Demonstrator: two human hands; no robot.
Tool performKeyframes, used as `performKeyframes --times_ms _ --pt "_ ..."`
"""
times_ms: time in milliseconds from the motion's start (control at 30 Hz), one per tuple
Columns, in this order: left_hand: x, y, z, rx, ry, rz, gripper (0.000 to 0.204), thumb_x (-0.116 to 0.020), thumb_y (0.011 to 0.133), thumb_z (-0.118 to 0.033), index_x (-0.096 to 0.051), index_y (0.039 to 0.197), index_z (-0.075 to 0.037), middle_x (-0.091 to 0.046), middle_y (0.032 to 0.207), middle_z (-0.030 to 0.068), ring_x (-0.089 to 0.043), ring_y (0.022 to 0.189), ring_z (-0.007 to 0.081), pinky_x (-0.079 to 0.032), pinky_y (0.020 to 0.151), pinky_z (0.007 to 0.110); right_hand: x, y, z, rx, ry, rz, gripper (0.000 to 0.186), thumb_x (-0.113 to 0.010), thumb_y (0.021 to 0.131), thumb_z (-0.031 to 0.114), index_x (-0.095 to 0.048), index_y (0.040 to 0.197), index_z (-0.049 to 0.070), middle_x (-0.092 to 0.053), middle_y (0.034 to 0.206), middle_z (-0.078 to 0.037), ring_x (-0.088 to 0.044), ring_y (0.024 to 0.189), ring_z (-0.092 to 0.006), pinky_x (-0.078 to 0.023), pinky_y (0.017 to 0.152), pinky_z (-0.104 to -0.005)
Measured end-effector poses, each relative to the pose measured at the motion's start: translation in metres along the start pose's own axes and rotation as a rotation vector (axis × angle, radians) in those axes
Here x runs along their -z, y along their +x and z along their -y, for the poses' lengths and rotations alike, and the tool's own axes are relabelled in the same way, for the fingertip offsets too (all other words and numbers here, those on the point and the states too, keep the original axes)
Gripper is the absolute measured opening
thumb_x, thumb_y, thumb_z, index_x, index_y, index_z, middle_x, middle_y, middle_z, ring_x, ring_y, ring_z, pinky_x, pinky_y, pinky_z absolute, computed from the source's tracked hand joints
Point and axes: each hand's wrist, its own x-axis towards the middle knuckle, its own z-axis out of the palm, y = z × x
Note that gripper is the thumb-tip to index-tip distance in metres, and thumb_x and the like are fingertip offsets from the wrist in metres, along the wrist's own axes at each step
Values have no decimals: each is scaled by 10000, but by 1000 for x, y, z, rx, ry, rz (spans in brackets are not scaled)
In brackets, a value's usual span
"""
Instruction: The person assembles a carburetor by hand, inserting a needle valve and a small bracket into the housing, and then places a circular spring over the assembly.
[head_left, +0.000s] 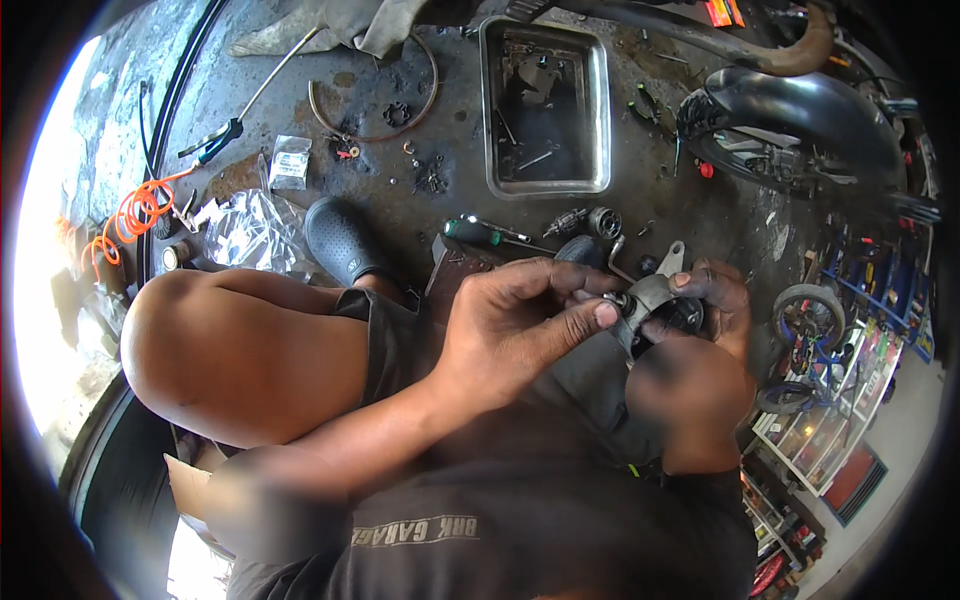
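Observation:
In front of my torso, my right hand (718,300) grips a hollow, round grey metal housing (650,296) with a flat lug sticking out of it. The housing is tilted so that its dark opening shows. My left hand (515,315) meets it from the other side. Its thumb and forefinger pinch a small dark metal fitting (620,299) at the housing's edge; the fingers partly cover it, so its exact kind is unclear. Both hands are smudged with dark grease. Part of my right wrist is blurred.
Beyond my hands lie a green-handled screwdriver (472,233) and a cylindrical metal part (603,222). Farther off stands a metal tray (604,110) with loose pieces. A motorcycle wheel (735,150) is at right. Clear plastic bags (255,230) and an orange coiled hose (140,208) lie left.

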Motion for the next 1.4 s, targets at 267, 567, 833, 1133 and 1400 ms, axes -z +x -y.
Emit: performKeyframes --times_ms 267,567,833,1133,1400 --pt "-3 0 1 -81 -29 49 219 -745 851 41 -716 1068 46 -677 1085 106 -663 1005 169 -575 891 281 7 -4 -2 43 41 -68 433 -815 623 205 -762 1033 75 -593 1207 -179 -580 1040 -345 -487 877 -464" --pt "-14 -6 -8 -213 40 132 207 -707 864 75 -708 1070 60 -658 1095 120 -671 1002 183 -620 872 293 18 -13 2 93 63 -123 474 -823 571 148 -753 1032 62 -581 1230 -178 -551 1078 -356 -483 898 -480" --pt "-10 -10 -9 -318 221 63 217 -791 807 15 -744 1018 29 -709 1013 130 -677 953 172 -537 846 285 21 -10 8 126 83 -110 513 -820 546 100 -738 1051 67 -577 1249 -165 -545 1062 -351 -477 868 -477" --pt "-9 -12 -12 -436 355 73 222 -815 749 18 -768 965 7 -722 988 134 -679 968 197 -525 850 301 22 -12 10 143 97 -120 527 -801 515 66 -729 1037 67 -586 1230 -153 -549 1054 -346 -483 870 -477" --pt "-10 -13 -9 -595 522 80 296 -794 769 42 -740 1060 20 -728 1021 138 -688 983 191 -533 877 308 21 -14 9 152 107 -148 521 -805 526 60 -730 1042 69 -591 1224 -153 -559 1061 -347 -490 867 -477"
